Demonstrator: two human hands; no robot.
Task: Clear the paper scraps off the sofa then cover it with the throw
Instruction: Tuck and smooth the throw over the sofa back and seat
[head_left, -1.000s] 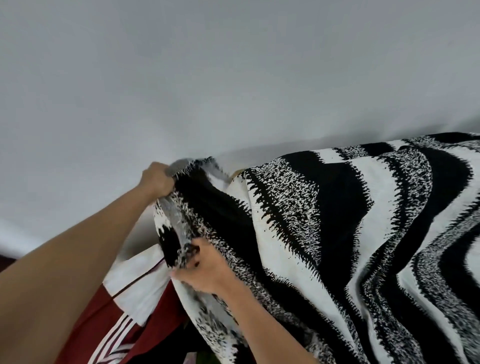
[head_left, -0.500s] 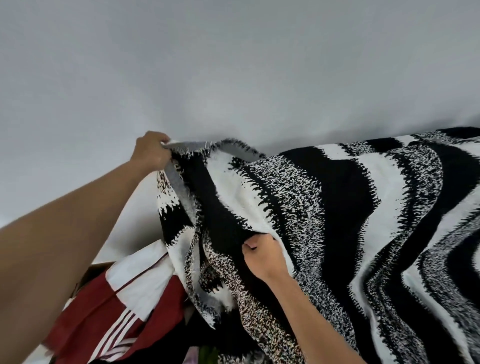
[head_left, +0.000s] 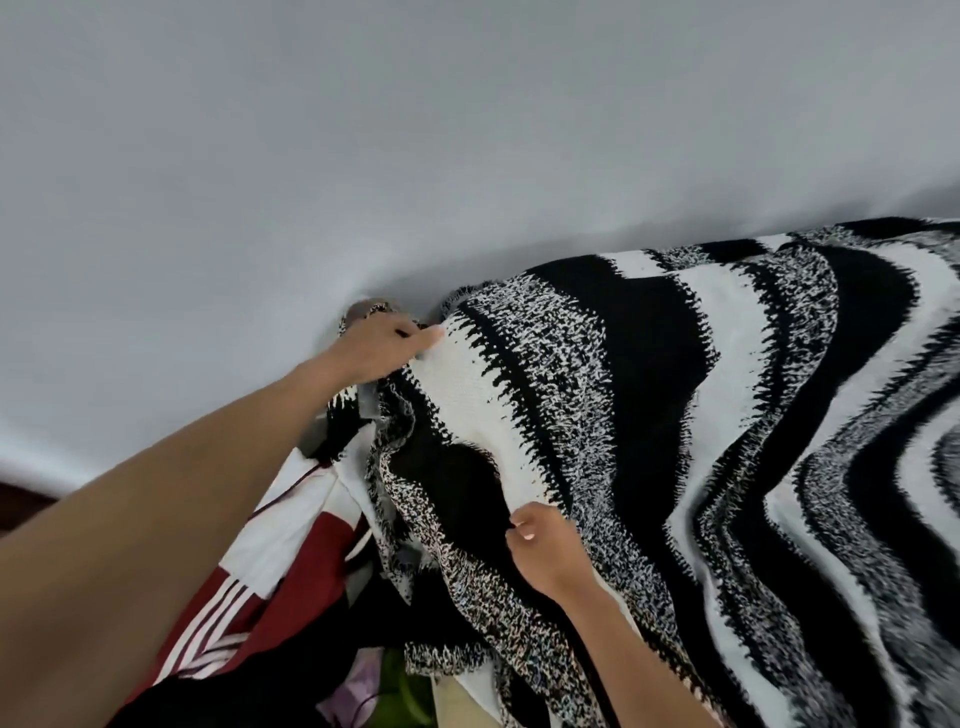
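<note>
A black-and-white wavy-striped throw (head_left: 701, 415) lies draped over the sofa back and down its front, hiding the sofa underneath. My left hand (head_left: 382, 345) rests at the throw's top left corner against the wall, its fingers stretched out onto the fabric with some cloth bunched under the palm. Lower down, my right hand (head_left: 540, 545) pinches a fold of the throw near its left edge. No paper scraps are in view.
A plain grey wall (head_left: 415, 130) fills the upper half. Left of the throw lies a heap of clothes, with a red-and-white striped garment (head_left: 270, 571) on top and purple and green cloth (head_left: 374, 680) below.
My left hand came down from its raised position and pressed the throw's corner onto the sofa top by the wall. My right hand slid a little lower and right, still holding fabric.
</note>
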